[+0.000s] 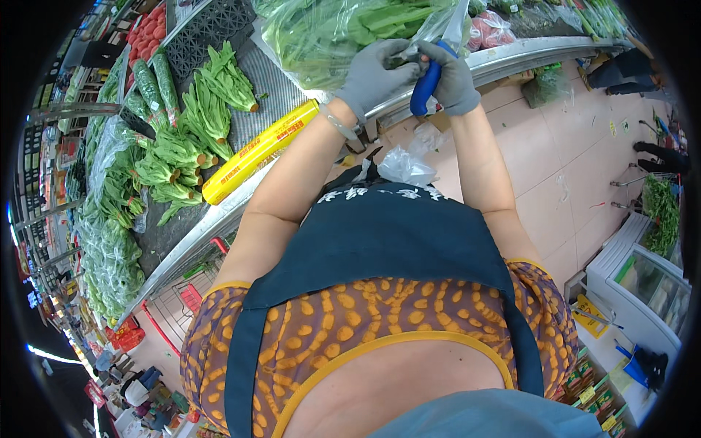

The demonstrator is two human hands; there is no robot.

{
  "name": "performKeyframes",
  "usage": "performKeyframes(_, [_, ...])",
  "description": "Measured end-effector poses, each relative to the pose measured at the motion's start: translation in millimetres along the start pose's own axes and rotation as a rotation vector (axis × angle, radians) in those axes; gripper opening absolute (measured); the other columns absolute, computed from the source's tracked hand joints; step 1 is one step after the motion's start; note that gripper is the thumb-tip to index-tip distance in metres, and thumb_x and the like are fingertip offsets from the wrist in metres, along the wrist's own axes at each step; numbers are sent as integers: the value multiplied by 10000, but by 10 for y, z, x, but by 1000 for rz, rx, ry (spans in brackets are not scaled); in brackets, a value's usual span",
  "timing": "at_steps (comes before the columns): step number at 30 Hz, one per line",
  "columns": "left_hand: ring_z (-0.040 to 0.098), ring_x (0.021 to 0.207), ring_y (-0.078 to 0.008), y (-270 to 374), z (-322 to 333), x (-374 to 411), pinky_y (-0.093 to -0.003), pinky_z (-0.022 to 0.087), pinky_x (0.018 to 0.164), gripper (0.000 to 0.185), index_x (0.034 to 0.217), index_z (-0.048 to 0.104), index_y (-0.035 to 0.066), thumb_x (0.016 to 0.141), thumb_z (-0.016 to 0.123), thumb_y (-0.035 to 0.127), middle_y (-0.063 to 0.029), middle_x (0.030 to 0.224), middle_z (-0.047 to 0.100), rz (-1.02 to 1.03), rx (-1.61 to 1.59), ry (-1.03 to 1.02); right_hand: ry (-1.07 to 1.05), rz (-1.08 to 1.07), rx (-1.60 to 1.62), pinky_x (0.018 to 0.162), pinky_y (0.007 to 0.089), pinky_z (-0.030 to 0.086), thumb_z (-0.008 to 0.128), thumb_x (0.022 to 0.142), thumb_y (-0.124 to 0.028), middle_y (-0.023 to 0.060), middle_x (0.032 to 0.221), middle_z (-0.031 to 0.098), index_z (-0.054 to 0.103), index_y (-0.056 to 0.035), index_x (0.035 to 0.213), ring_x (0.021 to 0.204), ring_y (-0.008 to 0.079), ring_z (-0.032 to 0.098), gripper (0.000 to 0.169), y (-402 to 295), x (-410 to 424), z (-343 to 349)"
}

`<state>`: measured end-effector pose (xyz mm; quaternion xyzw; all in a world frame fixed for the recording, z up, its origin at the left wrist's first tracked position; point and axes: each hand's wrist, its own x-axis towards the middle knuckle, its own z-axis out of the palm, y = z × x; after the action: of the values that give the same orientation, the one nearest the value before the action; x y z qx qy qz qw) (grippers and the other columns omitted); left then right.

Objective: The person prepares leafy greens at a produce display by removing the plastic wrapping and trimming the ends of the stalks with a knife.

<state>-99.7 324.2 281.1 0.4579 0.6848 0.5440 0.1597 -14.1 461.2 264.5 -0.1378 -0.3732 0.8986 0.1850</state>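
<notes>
Both my hands wear grey gloves and meet at the counter's edge. My right hand [457, 79] is closed around a blue-handled tool [426, 87]; its working end is hidden. My left hand [378, 74] pinches the gathered neck of a clear plastic bag, fingertips close to the right hand's. The clear bag of leafy green vegetables [328, 38] lies on the counter just beyond the hands. Beside my left forearm a yellow roll of plastic film [260, 150] rests along the counter edge. Bunches of leafy greens [205, 112] lie left of the roll.
Wrapped green vegetables [107, 257] line the far left of the counter. A shopping cart [181, 306] stands below its metal edge [181, 249]. Plastic bags [406, 166] hang at my apron. A chest freezer [646, 279] is at right; people stand at upper right and lower left.
</notes>
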Motion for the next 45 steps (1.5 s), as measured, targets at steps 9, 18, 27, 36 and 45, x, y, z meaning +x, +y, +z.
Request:
performKeyframes(9, [634, 799, -281, 73, 237, 334, -337, 487, 728, 338, 967, 647, 13, 804, 630, 308, -154, 857, 664, -281, 226, 20, 233, -9, -459, 447, 231, 402, 693, 809, -298, -10, 599, 487, 573, -35, 886, 452, 94, 463, 298, -144, -387, -249])
performKeyframes(18, [598, 681, -135, 109, 295, 399, -266, 458, 636, 218, 930, 637, -22, 863, 573, 176, -93, 770, 656, -120, 28, 113, 113, 115, -820, 486, 235, 409, 460, 936, -403, 14, 673, 459, 557, -42, 952, 527, 100, 465, 374, -350, -959, -571])
performKeyframes(27, [587, 692, -248, 51, 274, 331, -319, 455, 642, 213, 904, 592, -9, 869, 543, 195, -141, 757, 628, -3, 296, 144, 88, -347, -1785, 589, 412, 442, 529, 897, -262, 147, 761, 584, 546, -55, 865, 684, 342, 566, 210, -727, -902, -525])
performKeyframes(36, [526, 610, -202, 86, 178, 275, -318, 424, 594, 264, 892, 581, -2, 878, 528, 257, -124, 693, 568, -18, 228, 60, 278, -725, -1820, 604, 398, 458, 581, 871, -246, 128, 824, 599, 592, -77, 875, 719, 335, 578, 169, -516, -369, -461])
performKeyframes(45, [415, 631, -80, 154, -54, 322, -235, 343, 581, 262, 740, 574, 22, 848, 596, 260, 23, 656, 465, -179, -363, -5, 126, -402, -1584, 598, 380, 438, 541, 903, -248, 149, 752, 583, 566, -26, 830, 676, 329, 558, 235, -459, -386, -315])
